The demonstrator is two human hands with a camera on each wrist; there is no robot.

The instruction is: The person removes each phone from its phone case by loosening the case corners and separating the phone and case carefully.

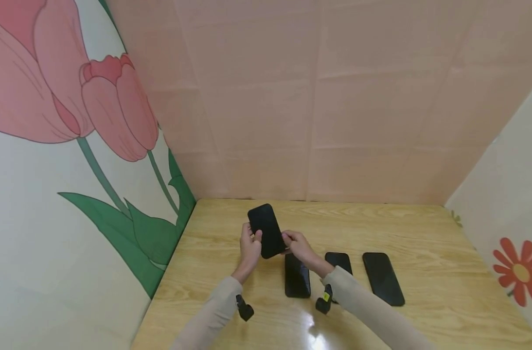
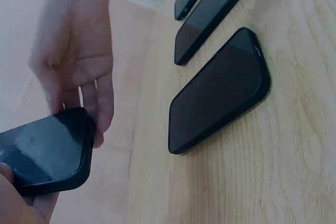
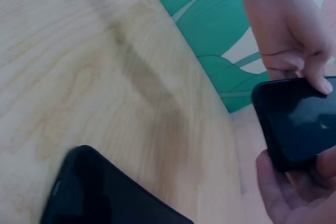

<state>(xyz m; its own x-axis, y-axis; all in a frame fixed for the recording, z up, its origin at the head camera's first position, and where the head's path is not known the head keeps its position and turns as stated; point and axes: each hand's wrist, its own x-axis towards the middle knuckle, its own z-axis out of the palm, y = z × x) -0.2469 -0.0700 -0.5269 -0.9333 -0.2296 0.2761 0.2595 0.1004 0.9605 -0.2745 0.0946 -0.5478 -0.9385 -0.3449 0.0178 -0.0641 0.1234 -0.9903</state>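
A black smartphone [image 1: 267, 231] is held up and tilted above the table between both hands. My left hand [image 1: 250, 249] grips its left side, the thumb lying over the edge onto the dark screen. At the lower right edge, my right hand [image 1: 299, 246] pinches the phone, its fingers reaching behind it. The left wrist view shows the right hand's fingers [image 2: 105, 100] at the phone's corner. In the right wrist view the held phone [image 3: 296, 121] has the left thumb on its face and right-hand fingers under its lower edge.
Three more black phones lie face up on the wooden table [image 1: 204, 291]: a near one [image 1: 297, 279] below the hands, a middle one [image 1: 338, 261] partly covered by the right forearm, and one at right [image 1: 383, 278]. Walls with printed flowers stand at both sides.
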